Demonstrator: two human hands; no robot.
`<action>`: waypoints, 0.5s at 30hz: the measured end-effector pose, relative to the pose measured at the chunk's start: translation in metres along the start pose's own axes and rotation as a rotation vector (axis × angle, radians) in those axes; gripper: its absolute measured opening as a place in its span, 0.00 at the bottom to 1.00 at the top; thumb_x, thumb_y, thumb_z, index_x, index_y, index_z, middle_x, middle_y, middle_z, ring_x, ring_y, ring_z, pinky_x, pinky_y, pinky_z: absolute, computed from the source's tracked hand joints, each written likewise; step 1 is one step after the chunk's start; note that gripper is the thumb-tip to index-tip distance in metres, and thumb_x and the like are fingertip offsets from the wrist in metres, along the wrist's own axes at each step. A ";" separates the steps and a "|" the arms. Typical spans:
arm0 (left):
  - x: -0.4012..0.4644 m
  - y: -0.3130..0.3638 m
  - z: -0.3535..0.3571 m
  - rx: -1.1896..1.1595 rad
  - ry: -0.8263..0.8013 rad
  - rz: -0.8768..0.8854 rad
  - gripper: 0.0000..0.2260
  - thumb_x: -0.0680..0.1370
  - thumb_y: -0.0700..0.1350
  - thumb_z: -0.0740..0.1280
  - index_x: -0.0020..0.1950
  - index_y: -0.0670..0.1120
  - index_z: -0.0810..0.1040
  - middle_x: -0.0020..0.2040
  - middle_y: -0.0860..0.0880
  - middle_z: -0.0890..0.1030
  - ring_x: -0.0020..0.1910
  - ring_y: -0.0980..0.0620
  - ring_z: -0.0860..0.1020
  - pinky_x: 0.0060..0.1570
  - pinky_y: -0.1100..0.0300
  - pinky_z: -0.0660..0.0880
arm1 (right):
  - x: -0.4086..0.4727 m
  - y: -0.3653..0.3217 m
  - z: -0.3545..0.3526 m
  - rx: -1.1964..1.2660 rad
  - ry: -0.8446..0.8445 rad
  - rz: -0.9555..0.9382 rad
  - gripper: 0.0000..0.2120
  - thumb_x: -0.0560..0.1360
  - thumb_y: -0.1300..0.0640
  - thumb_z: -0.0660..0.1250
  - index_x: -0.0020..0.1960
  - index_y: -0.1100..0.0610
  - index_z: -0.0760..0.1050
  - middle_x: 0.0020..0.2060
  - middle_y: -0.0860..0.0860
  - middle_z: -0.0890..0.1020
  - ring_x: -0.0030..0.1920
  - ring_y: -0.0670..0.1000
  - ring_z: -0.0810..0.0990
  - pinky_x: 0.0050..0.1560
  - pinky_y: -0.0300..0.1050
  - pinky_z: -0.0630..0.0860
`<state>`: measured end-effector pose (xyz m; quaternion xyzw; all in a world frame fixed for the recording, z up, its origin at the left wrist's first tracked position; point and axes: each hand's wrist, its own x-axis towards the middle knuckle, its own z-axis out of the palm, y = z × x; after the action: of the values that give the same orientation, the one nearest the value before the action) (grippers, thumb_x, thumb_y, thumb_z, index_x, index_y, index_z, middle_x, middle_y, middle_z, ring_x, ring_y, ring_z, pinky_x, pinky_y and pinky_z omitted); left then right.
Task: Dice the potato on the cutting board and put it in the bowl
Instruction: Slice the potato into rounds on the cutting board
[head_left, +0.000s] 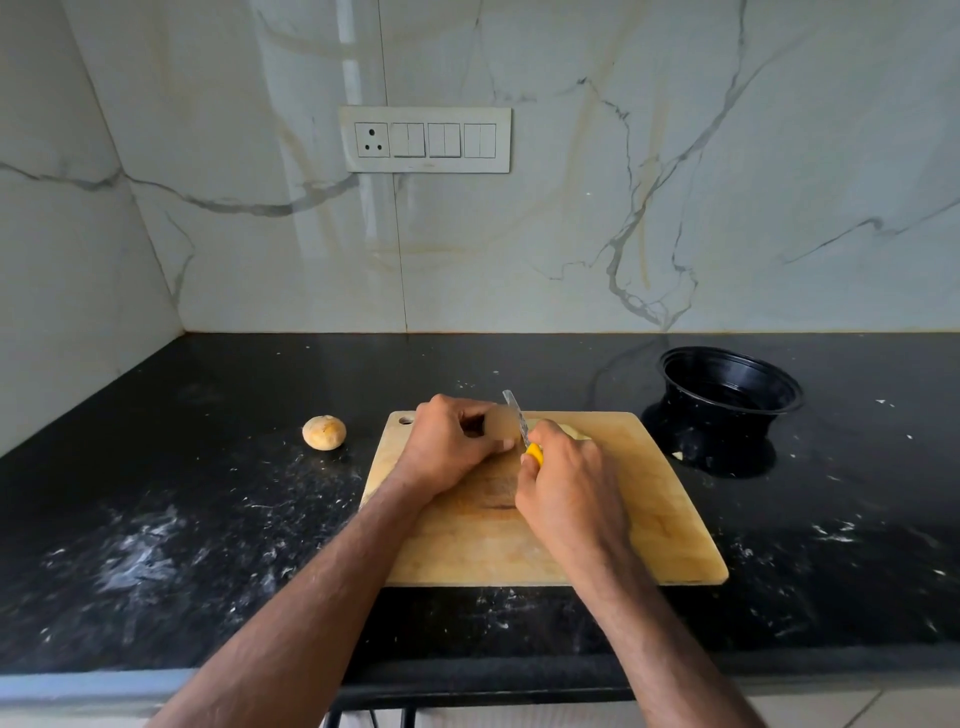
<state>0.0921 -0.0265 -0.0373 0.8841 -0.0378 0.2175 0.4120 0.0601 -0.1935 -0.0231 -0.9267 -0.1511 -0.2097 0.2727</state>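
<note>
The left hand (451, 446) sits on the far part of the wooden board (660, 519), fingers curled down around a pale piece of potato (500, 429), pinning it to the wood. Right beside it the right hand (569, 483) is wrapped tight round the yellow handle of a knife (521, 422); only a bit of the handle peeks out above the knuckles. The blade rises away from the person and stands against the right face of that held piece. The piece itself looks blurred, so its exact shape is hard to make out. A bit more pale potato shows just past the right knuckles, lying on the board.

Off to the right, near the board's far corner but not touching it, a black bowl (730, 385) stands on the dark counter (208, 519); I cannot make out anything in it. To the left, well apart from the board, a round, brown-skinned lump (324, 432) rests alone on the counter. White smears streak the counter. On the marble wall behind hangs a switch plate (425, 139)
</note>
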 end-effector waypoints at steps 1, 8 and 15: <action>0.000 0.000 0.000 0.002 0.004 0.005 0.15 0.70 0.48 0.81 0.56 0.52 0.87 0.49 0.60 0.86 0.49 0.64 0.82 0.48 0.73 0.75 | 0.000 0.000 0.000 -0.003 -0.003 -0.004 0.09 0.80 0.53 0.66 0.60 0.51 0.76 0.47 0.51 0.84 0.45 0.52 0.81 0.38 0.45 0.79; 0.003 -0.002 0.001 0.041 0.007 -0.024 0.15 0.71 0.47 0.80 0.57 0.51 0.86 0.50 0.58 0.86 0.50 0.61 0.82 0.53 0.63 0.79 | -0.002 0.005 0.000 -0.017 0.026 -0.015 0.07 0.79 0.54 0.68 0.57 0.51 0.77 0.43 0.50 0.83 0.38 0.47 0.71 0.34 0.38 0.65; 0.004 -0.002 0.002 0.034 -0.004 -0.051 0.20 0.71 0.50 0.80 0.61 0.50 0.85 0.53 0.57 0.86 0.51 0.60 0.82 0.54 0.63 0.80 | -0.003 0.005 -0.003 -0.027 0.049 -0.036 0.08 0.78 0.55 0.69 0.57 0.52 0.79 0.44 0.49 0.85 0.43 0.50 0.80 0.42 0.43 0.76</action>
<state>0.0965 -0.0259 -0.0384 0.8921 -0.0123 0.2054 0.4022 0.0583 -0.1999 -0.0247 -0.9221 -0.1582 -0.2393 0.2598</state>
